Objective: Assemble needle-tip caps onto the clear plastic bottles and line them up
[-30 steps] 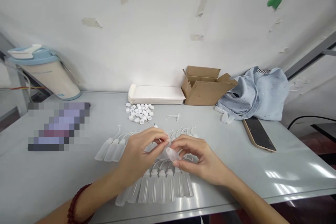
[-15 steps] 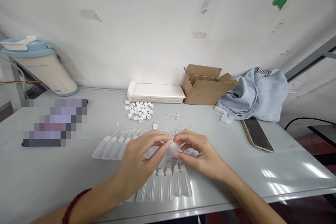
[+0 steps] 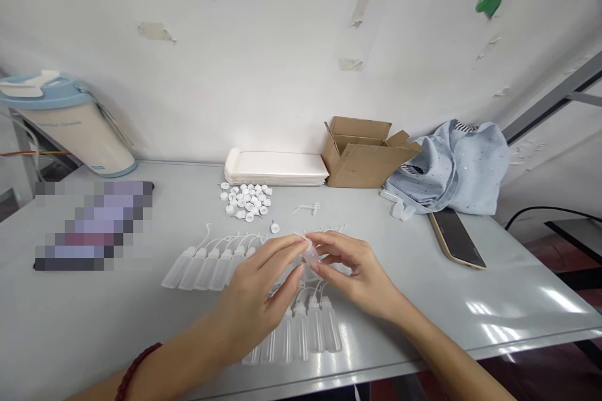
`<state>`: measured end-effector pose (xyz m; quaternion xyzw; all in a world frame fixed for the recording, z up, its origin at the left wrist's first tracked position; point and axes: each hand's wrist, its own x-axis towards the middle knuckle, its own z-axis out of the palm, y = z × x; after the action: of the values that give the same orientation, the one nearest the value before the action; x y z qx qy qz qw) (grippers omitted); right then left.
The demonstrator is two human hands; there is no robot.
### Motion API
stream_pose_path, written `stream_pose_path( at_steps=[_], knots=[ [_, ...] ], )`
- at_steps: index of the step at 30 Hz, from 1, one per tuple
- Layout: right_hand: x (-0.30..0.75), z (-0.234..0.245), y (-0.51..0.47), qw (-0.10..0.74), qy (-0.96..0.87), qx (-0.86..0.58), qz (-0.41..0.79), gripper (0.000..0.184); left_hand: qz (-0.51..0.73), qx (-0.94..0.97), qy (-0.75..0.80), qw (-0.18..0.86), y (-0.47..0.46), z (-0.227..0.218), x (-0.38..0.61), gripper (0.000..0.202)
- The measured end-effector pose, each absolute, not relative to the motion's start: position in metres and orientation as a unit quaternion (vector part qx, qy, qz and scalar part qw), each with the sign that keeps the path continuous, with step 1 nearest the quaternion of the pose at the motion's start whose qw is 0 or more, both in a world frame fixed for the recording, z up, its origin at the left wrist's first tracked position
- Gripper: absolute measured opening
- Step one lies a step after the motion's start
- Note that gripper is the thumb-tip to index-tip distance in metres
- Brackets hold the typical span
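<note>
A small translucent plastic bottle [image 3: 311, 254] is held tilted over the middle of the grey table. My right hand [image 3: 364, 272] pinches it between thumb and fingers. The fingertips of my left hand [image 3: 263, 282] press at its top end, the left thumb lower beside it. My fingers partly hide the bottle's neck. Behind my hands lies a row of similar bottles [image 3: 194, 269] with thin white straps. Nearer me is a second row of clear bottles [image 3: 300, 332], partly covered by my left hand. A loose white cap [image 3: 275, 227] sits just beyond my left fingers.
A pile of white caps [image 3: 247, 200] lies behind the bottles, with a loose strap piece [image 3: 308, 207] beside it. White trays [image 3: 279, 166] and a cardboard box [image 3: 369, 160] stand at the wall. Right are a blue cloth bag [image 3: 470, 169] and phone [image 3: 456, 238]; left, a tumbler [image 3: 89, 131].
My left thumb has moved down and away from the bottle's top, while the left fingers stay over it. The strap above my fingertips no longer shows. The whole view has shifted slightly.
</note>
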<state>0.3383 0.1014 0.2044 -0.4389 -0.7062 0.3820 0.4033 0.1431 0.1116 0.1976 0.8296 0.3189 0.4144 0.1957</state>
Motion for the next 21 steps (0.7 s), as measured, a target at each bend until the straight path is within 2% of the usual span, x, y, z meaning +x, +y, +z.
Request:
stream_pose_path(
  at_steps=[9,21],
  knots=[
    [0.3368,0.2089,0.1018,0.416,-0.666,-0.455,0.42,0.029,0.408,0.866,0.25,0.147,0.1132,0.1934,0.1454,0.048],
    [0.3358,0.2092,0.1,0.42,-0.601,-0.446,0.514,0.026,0.413,0.845,0.295,0.169,0.1122,0.1942,0.1446,0.037]
  ],
)
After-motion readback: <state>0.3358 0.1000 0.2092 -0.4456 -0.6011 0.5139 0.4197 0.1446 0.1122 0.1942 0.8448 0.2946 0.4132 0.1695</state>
